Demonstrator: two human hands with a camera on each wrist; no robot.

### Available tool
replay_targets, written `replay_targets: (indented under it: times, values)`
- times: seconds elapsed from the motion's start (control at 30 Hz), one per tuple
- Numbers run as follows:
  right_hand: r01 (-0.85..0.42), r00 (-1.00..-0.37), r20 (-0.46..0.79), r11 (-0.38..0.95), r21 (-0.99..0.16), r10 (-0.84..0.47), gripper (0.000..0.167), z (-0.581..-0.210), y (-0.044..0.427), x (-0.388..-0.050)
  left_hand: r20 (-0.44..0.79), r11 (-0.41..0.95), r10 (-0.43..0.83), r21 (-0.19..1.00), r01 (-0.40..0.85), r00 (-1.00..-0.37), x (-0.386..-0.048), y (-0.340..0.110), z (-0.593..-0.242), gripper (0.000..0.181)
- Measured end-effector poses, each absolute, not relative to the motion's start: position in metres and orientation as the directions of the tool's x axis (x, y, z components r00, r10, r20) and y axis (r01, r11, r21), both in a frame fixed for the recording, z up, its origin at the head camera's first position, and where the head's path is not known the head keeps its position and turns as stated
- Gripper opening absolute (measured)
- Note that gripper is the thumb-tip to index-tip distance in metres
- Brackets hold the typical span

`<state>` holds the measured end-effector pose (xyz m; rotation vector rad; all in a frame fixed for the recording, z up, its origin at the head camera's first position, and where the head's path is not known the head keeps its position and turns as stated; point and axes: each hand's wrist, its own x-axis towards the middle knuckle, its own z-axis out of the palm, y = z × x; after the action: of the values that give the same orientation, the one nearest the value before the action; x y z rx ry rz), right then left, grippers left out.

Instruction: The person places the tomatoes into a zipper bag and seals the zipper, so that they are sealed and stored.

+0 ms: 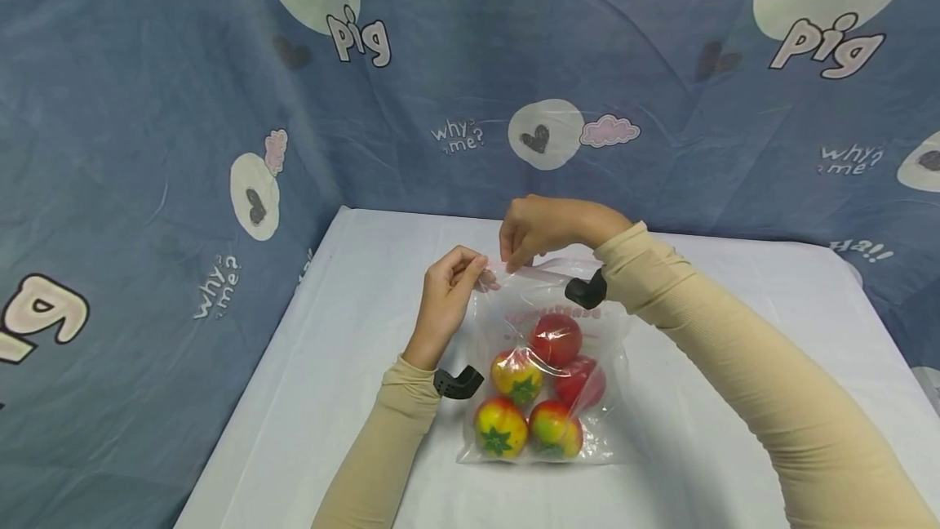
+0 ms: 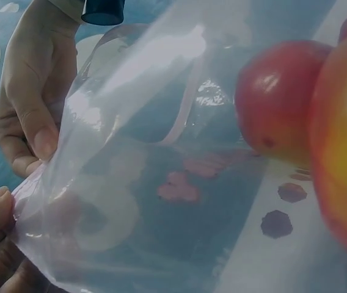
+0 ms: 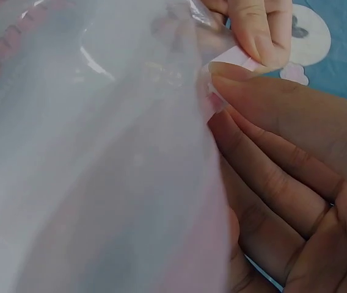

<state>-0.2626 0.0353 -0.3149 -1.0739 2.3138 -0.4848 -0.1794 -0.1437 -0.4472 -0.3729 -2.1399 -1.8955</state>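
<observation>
A clear zip bag (image 1: 609, 451) lies on the table with several red and yellow toy tomatoes (image 1: 556, 339) inside. My left hand (image 1: 445, 292) pinches the left corner of the bag's top edge between thumb and fingers. Close beside it, my right hand (image 1: 547, 227) pinches the same edge slightly to the right. In the right wrist view, the right thumb and fingers (image 3: 283, 116) hold the pinkish strip of the bag's mouth. The left wrist view has the bag film (image 2: 149, 183) stretched from both hands, with red printing on it. Whether the seal is fastened cannot be told.
A white cloth covers the table (image 1: 382, 268). Blue printed fabric (image 1: 455, 64) hangs behind it and along the left side. Each wrist wears a black camera mount, the left one (image 1: 458, 383) close to the bag's left side.
</observation>
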Motion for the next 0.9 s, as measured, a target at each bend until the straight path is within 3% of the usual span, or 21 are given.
replay_targets:
  times: [0.63,0.9]
  values:
    - [-0.57,-0.549,-0.353,0.648,-0.505,-0.758,0.003,-0.312,0.044,-0.261,0.334,0.15,0.009,0.931,0.332,-0.943,-0.178,-0.143,-0.444,0.021]
    - [-0.562,-0.551,-0.359,0.653,-0.507,-0.753,0.003,-0.314,0.05,-0.263,0.345,0.159,0.001,0.927,0.341,-0.938,-0.178,-0.145,-0.444,0.027]
